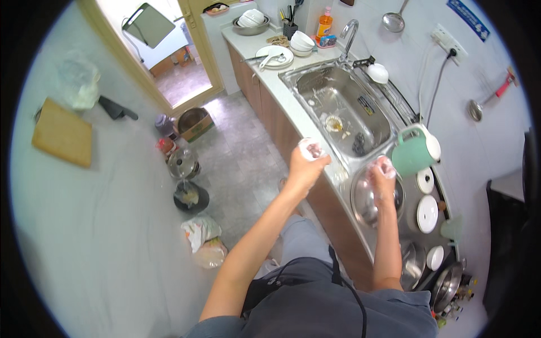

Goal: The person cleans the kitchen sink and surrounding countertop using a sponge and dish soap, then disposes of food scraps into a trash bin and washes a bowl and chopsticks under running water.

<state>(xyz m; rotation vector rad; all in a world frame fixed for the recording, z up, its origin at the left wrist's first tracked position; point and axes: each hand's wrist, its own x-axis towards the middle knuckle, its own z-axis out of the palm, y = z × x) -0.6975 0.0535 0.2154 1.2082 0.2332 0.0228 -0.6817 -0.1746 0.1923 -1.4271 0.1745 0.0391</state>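
Observation:
My left hand [307,164] is raised over the front edge of the counter, its fingers curled and coated in white foam. Above a round shiny steel lid or bowl [362,198] is my right hand [383,177], also foamy with bent fingers. Whether either hand holds something small cannot be told. Beyond them lies the stainless steel sink [338,99], with foam smears, scraps around the drain strainer [334,123] and a dark scouring pad [358,144]. A green jug [412,154] with a white lid stands right of the sink.
White bowls [302,41], plates [274,59] and an orange soap bottle [324,26] stand behind the sink. A white bowl [377,73] rests by the black rack [395,95]. Pots line the counter at right. A bin [191,197], bags and a cardboard box [198,132] are on the floor.

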